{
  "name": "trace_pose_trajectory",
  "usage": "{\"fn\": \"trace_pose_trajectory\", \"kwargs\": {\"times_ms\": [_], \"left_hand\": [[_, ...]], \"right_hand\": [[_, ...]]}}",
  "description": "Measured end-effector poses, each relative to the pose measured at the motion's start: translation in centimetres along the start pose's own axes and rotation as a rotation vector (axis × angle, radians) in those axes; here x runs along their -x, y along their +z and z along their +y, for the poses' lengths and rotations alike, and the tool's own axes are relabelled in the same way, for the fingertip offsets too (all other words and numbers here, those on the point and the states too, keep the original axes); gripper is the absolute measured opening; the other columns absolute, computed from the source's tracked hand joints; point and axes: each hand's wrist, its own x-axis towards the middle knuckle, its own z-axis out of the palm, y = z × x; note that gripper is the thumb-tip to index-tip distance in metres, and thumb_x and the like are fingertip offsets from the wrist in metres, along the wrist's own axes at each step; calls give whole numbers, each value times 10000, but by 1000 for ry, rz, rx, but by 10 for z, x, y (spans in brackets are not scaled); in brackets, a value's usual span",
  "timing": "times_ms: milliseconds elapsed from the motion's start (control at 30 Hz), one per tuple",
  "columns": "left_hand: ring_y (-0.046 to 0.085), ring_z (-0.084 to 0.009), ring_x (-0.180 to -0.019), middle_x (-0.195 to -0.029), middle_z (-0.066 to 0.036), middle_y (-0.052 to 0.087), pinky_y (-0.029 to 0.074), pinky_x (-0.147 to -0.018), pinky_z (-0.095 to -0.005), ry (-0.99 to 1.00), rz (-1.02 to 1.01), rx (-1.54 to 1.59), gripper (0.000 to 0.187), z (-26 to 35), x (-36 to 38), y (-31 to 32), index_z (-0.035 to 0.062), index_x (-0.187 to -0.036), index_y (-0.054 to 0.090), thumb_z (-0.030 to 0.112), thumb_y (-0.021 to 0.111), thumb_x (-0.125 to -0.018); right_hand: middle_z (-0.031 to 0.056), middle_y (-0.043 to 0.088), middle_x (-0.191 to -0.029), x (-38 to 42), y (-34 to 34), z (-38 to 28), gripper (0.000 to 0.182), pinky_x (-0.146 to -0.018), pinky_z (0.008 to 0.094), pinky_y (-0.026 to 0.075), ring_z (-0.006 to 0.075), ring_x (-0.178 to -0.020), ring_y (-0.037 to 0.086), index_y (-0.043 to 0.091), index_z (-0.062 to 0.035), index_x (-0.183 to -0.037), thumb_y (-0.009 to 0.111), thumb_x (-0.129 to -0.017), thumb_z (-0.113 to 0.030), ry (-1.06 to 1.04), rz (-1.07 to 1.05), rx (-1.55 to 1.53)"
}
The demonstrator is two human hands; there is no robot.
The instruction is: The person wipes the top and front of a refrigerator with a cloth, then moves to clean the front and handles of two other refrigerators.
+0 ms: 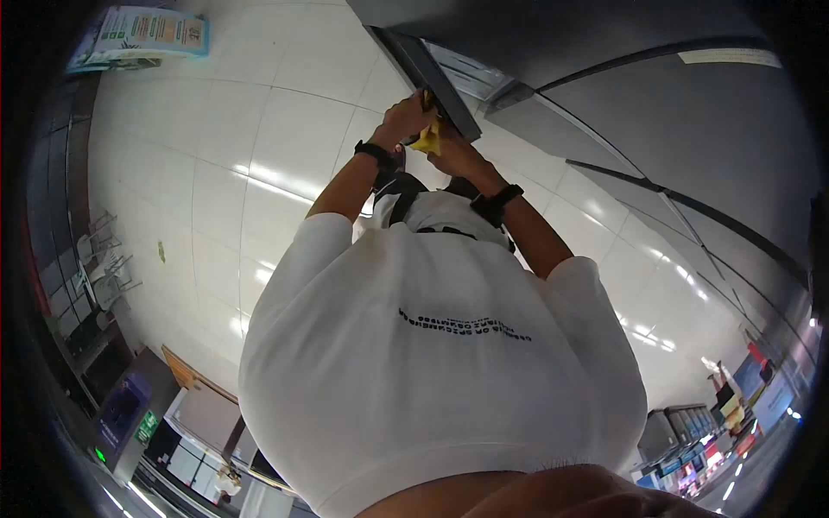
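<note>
My left hand (404,119) is closed at the edge of a dark grey panel (427,78), with a bit of yellow showing by its fingertips. Just right of it and lower, my right hand (456,154) has curled fingers against a bunched yellow cloth (427,138). The cloth hangs between both hands, below the panel's end. Some fingertips are hidden by the hands and the panel. Each wrist carries a black band.
Large dark grey cabinet surfaces (656,112) fill the upper right. Glossy pale floor tiles (216,173) spread around me. A printed board (151,34) stands at the upper left, white chairs (108,268) at the left. Dark bins or cases (678,432) are at the lower right.
</note>
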Motion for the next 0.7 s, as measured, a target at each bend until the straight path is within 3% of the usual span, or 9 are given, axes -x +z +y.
{"fn": "trace_pose_trajectory", "kwargs": {"times_ms": [33,200,333,400,467,500,533,600,700], "left_hand": [[631,-373,-1007,-1078,-212,652,495,-869,-453,4,-41,-30,704,1,5,-11,74,-1379,385,504,522,-838],[649,-385,-951,-987,-200,676,499,-838,-477,85,-28,-165,630,-13,2,-26,115,-1360,433,518,471,-878],[645,-350,-982,-1072,-174,656,497,-825,-471,97,-10,-210,598,-24,-19,-43,101,-1330,427,485,493,-877],[644,-341,-988,-1092,-164,650,495,-824,-470,103,7,-228,589,-33,-29,-52,90,-1310,430,476,508,-872],[646,-349,-951,-1028,-137,651,496,-805,-470,169,254,-287,516,-37,-33,-63,94,-1206,451,410,604,-828],[617,-350,-974,-1021,-135,614,494,-803,-478,196,296,-273,447,-37,-33,-70,98,-1128,444,301,667,-798],[617,-350,-974,-1021,-135,614,494,-803,-478,194,289,-274,447,-44,-33,-69,98,-1128,444,301,667,-798],[573,-354,-1031,-1086,-158,568,499,-824,-469,385,471,-150,441,-53,-38,-70,82,-1153,446,216,667,-796],[545,-373,-1047,-1137,-180,525,511,-824,-453,595,470,-102,442,-68,-35,-60,60,-1191,477,145,641,-789]], "right_hand": [[335,486,-1191,-4,-7,-11,588,-958,489,415,453,-1104,502,471,92,-1218,671,-759,-217,78,-120,-16],[330,476,-1214,-17,12,-25,658,-1001,478,381,437,-1133,493,437,97,-1267,661,-775,-279,174,35,167],[311,462,-1251,-48,8,-52,742,-994,457,415,412,-1181,481,372,104,-1320,629,-813,-373,422,-118,203],[307,504,-1154,-59,38,-39,747,-893,502,460,449,-1087,526,363,108,-1259,697,-742,-315,370,173,347],[298,472,-1193,-78,48,-35,774,-916,498,446,443,-1108,508,360,112,-1271,688,-745,-350,378,188,314],[293,469,-1194,-90,54,-33,773,-932,487,435,433,-1114,499,362,105,-1277,683,-749,-360,360,205,381],[288,467,-1195,-96,57,-38,773,-948,477,425,423,-1120,491,365,99,-1283,677,-753,-370,343,221,445],[277,468,-1199,-110,58,-45,763,-966,464,411,403,-1123,485,381,84,-1283,661,-761,-395,381,232,435],[272,470,-1201,-118,58,-47,694,-934,463,440,406,-1089,517,416,43,-1265,685,-750,-336,459,197,491]]}}
